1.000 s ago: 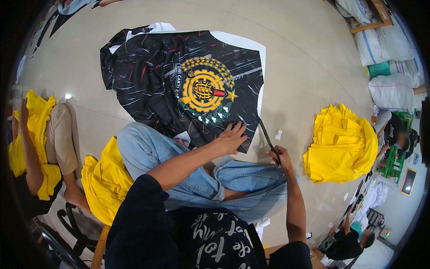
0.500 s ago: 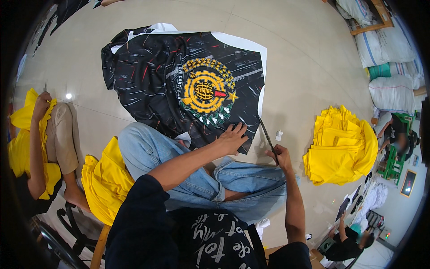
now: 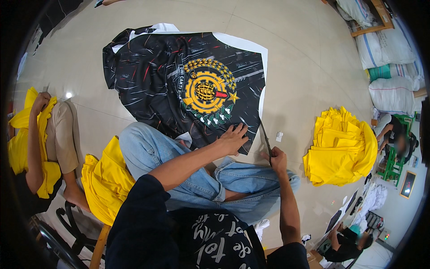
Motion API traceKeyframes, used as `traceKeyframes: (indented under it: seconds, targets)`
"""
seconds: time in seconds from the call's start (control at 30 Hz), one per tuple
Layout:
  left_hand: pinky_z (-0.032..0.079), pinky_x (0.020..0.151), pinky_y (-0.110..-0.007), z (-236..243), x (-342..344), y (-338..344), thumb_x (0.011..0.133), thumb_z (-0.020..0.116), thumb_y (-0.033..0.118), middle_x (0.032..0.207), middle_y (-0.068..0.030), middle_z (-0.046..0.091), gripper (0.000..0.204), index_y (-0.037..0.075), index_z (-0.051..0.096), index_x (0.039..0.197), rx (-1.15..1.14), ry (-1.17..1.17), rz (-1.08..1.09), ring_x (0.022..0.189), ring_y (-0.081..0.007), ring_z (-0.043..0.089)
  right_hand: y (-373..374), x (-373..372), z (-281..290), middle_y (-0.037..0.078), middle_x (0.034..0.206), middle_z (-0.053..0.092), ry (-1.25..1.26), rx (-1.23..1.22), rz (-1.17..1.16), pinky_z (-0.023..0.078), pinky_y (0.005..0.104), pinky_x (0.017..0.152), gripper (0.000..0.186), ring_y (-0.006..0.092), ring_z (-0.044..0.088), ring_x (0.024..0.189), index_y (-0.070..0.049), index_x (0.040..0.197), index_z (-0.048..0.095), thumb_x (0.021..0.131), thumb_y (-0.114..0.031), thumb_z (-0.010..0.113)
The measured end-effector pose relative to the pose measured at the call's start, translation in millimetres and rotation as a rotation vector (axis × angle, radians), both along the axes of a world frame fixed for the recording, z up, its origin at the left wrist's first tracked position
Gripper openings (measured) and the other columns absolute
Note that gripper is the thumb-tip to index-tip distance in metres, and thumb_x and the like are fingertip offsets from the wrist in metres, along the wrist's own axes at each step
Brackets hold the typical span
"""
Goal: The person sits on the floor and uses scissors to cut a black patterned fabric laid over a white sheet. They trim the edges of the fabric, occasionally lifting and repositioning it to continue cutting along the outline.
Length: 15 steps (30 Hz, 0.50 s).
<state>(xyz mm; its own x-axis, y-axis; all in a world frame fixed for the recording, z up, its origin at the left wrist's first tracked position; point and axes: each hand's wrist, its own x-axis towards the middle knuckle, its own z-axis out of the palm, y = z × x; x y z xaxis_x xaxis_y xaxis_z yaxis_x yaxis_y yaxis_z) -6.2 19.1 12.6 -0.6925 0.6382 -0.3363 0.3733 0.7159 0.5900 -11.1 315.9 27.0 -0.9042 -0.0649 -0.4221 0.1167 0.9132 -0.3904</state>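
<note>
Across the floor in front of my knees spreads a black printed fabric panel (image 3: 152, 76) with a yellow emblem and white margins along its upper and right edges. My left hand (image 3: 233, 140) lies on its lower right part, fingers spread flat. Just right of the panel, my right hand (image 3: 277, 160) is closed round the handles of dark scissors (image 3: 266, 139). Their blades point up and away, with the tip at the panel's right edge. A small white scrap (image 3: 279, 136) lies on the floor beside the scissors.
At the right sits a pile of folded yellow fabric (image 3: 340, 148); more yellow cloth (image 3: 107, 179) lies by my left knee. A seated person's hand (image 3: 41, 102) holds yellow cloth at far left. White sacks (image 3: 392, 94) are stacked at the upper right.
My right hand and the scissors have moved slightly left, and the scissors look more upright and closer to the panel's edge. My left hand remains flat on the fabric.
</note>
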Motion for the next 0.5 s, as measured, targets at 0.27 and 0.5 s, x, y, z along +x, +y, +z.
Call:
traceKeyframes:
  seconds: [0.27, 0.5]
  targets:
    - [0.030, 0.120, -0.061, -1.8, -0.4, 0.2, 0.076, 0.087, 0.035, 0.164, -0.0261, 0.023, 0.087, 0.006, 0.049, 0.149, 0.000, -0.003, -0.003, 0.153, -0.0446, 0.021, -19.3, 3.9, 6.8, -0.001, 0.055, 0.049, -0.279, -0.322, -0.287, 0.033, 0.0285, 0.039, 0.048, 0.0090, 0.043, 0.043, -0.007, 0.072, 0.057, 0.079, -0.044, 0.087]
    - [0.030, 0.119, -0.061, -1.1, -0.2, -0.3, 0.075, 0.087, 0.034, 0.164, -0.0257, 0.024, 0.087, 0.006, 0.050, 0.148, 0.016, 0.008, 0.002, 0.152, -0.0448, 0.022, -39.8, 11.0, 6.1, 0.001, 0.058, 0.053, -0.181, -0.334, -0.339, 0.034, 0.0303, 0.043, 0.052, 0.0108, 0.045, 0.045, -0.003, 0.071, 0.060, 0.075, -0.046, 0.088]
